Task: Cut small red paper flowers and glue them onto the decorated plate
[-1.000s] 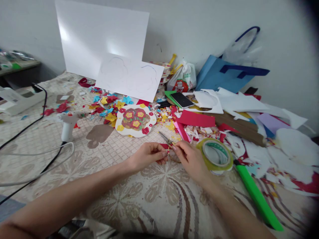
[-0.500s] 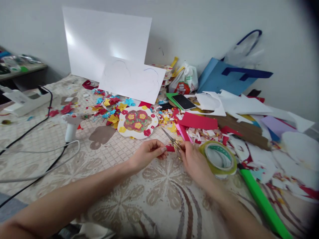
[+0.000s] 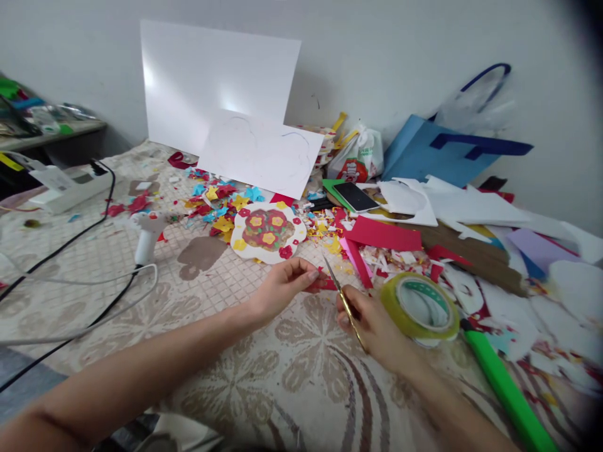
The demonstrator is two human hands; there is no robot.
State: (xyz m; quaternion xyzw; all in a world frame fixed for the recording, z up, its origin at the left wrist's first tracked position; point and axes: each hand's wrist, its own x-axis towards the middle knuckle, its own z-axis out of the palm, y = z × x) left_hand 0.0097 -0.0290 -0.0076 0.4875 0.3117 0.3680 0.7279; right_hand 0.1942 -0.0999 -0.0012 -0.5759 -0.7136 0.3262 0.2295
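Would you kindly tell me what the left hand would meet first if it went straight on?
Probably the scissors in the right hand, just past the red scrap the left hand pinches; depth is unclear.

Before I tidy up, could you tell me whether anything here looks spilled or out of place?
Yes: coloured paper scraps are strewn over the tablecloth around the decorated plate, and a phone lies among the loose sheets at the back.

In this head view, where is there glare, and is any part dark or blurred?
Head view: soft glare sits on the left part of the white board; the right corners darken into a vignette; the far-right papers look smeared; the left hand, right hand and scissors look fairly sharp.
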